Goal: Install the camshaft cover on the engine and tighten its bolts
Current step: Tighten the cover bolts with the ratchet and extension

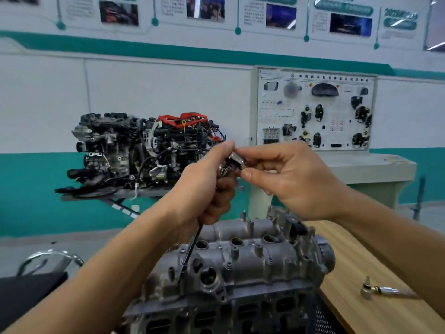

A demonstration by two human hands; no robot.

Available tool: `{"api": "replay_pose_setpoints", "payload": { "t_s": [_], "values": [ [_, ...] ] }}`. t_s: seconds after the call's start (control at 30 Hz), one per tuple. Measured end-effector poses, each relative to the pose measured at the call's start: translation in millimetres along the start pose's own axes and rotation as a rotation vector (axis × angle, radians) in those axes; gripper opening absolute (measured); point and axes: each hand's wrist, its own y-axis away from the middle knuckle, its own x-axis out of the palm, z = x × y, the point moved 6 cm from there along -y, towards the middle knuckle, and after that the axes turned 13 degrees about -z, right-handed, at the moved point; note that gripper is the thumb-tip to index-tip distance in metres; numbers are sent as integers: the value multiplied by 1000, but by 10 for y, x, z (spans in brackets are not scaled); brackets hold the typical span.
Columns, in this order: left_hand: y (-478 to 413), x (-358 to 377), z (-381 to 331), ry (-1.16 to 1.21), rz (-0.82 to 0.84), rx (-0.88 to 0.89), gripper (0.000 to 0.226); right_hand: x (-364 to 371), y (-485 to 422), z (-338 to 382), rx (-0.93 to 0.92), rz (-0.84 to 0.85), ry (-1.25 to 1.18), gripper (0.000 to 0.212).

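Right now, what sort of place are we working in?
Probably an automotive training workshop: a dark complete engine with red trim sits on a stand, a white display board of mounted car components stands beside it, and photo posters line the wall.

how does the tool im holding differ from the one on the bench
The held tool is gripped by the left hand and pinched by the right hand; the bench tool lies untouched on the wooden bench. The held tool has a long dark shaft reaching toward the engine; the bench tool's handle is short, silvery. Both are metal.
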Motion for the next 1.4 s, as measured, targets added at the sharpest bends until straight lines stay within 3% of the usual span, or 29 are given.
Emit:
{"api": "replay_pose_setpoints", "payload": {
  "t_s": [0.17, 0.33, 0.5, 0.6, 0.73, 0.9, 0.97, 1.17, 1.4],
  "values": [
    [-54, -331, -173, 1, -31, 126, 53, 264, -310, 158, -111, 78, 6, 41],
    [-77, -644, -208, 43, 103, 129, 49, 569, -560, 200, -152, 190, -52, 51],
    [-168, -860, -240, 218, 274, 147, 46, 825, -809, 253, -299, 218, 31, 44],
    [-297, -993, -154, 267, 277, 126, 46, 1007, -879, 153, -292, 249, 60, 43],
    [-455, -1181, 76, 171, 124, 120, 43, 1208, -858, -104, -190, 304, 48, 40],
    [-658, -1376, 275, 113, -445, 178, 59, 1462, -886, -229, -252, 327, 345, 27],
    [-707, -1406, 304, 111, -591, 211, 62, 1562, -878, -242, -263, 293, 457, 23],
    [-694, -1467, 422, 124, -636, 260, 57, 1516, -833, -276, -328, 182, 433, 18],
    [-735, -1517, 402, 180, -619, 236, 51, 1326, -823, -588, -264, 98, 379, 29]
  ]
}}
